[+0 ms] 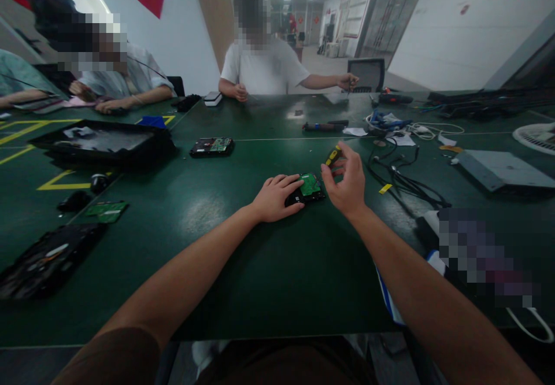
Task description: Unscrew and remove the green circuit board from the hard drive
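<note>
A hard drive (310, 185) with a green circuit board facing up lies on the green table in front of me. My left hand (277, 197) grips it from the left, the fingers over its top and the thumb along the near edge. In my right hand (347, 180), a screwdriver (333, 156) with a yellow and black handle is held between thumb and fingers. Its handle points up and away; the shaft reaches down toward the drive's right edge, where the tip is too fine to make out.
Another hard drive (212, 147) lies farther left, near a black tray (104, 142). At left are a loose circuit board (106, 211) and a black opened device (50, 261). Tangled cables (403, 180) and a grey metal box (505, 171) lie right. Other people sit across the table.
</note>
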`<state>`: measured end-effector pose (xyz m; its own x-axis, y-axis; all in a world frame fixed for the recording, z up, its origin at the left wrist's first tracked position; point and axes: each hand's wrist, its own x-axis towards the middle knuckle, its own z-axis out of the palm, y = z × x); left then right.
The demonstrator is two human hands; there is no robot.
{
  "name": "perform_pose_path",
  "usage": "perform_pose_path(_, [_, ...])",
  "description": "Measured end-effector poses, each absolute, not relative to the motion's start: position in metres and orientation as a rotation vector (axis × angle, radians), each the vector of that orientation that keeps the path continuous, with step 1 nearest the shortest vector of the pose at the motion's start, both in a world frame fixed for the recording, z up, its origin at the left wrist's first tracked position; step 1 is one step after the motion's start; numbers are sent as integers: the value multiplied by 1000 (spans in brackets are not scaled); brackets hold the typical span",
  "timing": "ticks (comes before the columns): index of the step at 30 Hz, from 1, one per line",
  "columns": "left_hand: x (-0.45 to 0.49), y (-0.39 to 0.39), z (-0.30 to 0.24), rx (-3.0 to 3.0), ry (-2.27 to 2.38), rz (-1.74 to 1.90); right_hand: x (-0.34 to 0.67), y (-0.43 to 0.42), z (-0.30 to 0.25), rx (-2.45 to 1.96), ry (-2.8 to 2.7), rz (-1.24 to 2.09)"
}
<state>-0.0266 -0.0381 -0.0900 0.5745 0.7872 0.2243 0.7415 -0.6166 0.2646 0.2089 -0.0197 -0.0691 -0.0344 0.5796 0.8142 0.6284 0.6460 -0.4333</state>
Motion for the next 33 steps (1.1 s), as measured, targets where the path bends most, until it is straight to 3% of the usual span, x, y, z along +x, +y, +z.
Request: perform_pose_path(33, [-26,-38,-90,2666,1308,486,209,-20,-69,-971,-1691,-25])
